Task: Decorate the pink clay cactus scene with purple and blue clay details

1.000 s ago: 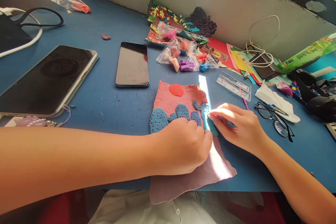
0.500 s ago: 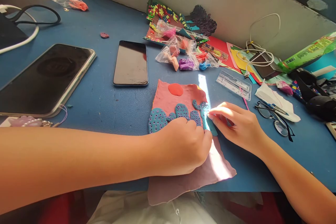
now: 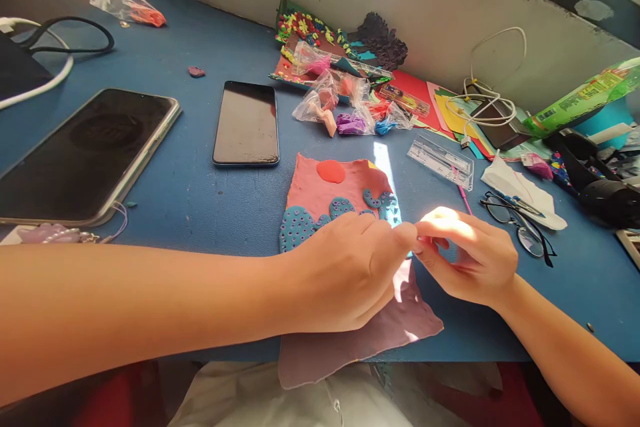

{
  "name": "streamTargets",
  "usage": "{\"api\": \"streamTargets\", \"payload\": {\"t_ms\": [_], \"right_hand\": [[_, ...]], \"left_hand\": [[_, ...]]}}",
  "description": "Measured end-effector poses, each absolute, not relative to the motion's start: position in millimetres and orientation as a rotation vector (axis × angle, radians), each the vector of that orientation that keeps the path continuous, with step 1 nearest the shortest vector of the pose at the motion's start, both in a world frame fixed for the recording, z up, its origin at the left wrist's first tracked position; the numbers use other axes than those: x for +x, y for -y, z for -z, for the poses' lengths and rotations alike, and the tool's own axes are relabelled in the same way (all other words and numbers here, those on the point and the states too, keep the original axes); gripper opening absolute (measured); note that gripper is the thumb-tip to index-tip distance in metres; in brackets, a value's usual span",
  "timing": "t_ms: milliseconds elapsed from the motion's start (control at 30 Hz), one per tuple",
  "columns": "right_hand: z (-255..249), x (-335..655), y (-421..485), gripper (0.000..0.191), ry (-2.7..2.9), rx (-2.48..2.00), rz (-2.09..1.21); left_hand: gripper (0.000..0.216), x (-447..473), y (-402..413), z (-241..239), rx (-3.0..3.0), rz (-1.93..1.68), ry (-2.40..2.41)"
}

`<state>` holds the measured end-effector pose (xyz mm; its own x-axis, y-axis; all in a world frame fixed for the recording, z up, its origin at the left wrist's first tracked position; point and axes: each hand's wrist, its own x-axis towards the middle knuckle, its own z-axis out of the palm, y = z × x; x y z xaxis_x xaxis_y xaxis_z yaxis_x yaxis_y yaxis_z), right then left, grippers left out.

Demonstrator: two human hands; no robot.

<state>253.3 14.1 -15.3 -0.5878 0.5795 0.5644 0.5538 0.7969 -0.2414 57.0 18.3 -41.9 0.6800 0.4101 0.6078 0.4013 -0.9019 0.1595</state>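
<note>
A pink and mauve clay sheet (image 3: 350, 187) lies at the blue table's (image 3: 200, 173) front edge, with a red disc (image 3: 331, 171) and teal dotted cactus shapes (image 3: 300, 227) pressed onto it. My left hand (image 3: 345, 273) rests over the sheet's middle, fingers curled, fingertips pinched toward the right. My right hand (image 3: 470, 260) meets it from the right, thumb and fingers pinched together just above the sheet. Whatever sits between the two sets of fingertips is too small to make out.
Two dark phones lie on the table, the large phone (image 3: 90, 153) at left and the small phone (image 3: 246, 123) behind the sheet. Bags of coloured clay (image 3: 345, 113), a clear plastic case (image 3: 440, 160), glasses (image 3: 520, 227), cables (image 3: 490, 107) and coloured paper crowd the back right.
Both hands lifted off the teal shapes and came together above the sheet's right side, fingertips now pinched against each other. The camera shifted slightly.
</note>
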Motion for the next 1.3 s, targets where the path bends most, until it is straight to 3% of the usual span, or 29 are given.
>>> {"api": "streamTargets", "payload": {"t_ms": [233,600,867,967,1100,1300], "right_hand": [[13,246,-5,0.026,2.397,-0.836,-0.161],[12,237,1,0.010,2.362,-0.896,-0.230],[15,254,-1,0.015,2.241,-0.974,-0.621],[16,260,-8,0.022,2.225,-1.034,-0.455],[16,258,-16,0.009,2.264,-0.959,-0.250],[16,257,-18,0.021,2.336,-0.975,-0.158]], "left_hand": [[0.021,58,-20,43,2.775,-1.073,-0.600],[0.025,59,-18,43,2.906,-0.997,-0.653],[0.024,58,-19,42,2.980,-0.982,-0.672],[0.019,59,-19,43,3.022,-1.045,-0.518],[0.029,58,-18,45,3.030,-1.087,-0.453],[0.031,56,-14,47,3.026,-1.137,-0.373]]}}
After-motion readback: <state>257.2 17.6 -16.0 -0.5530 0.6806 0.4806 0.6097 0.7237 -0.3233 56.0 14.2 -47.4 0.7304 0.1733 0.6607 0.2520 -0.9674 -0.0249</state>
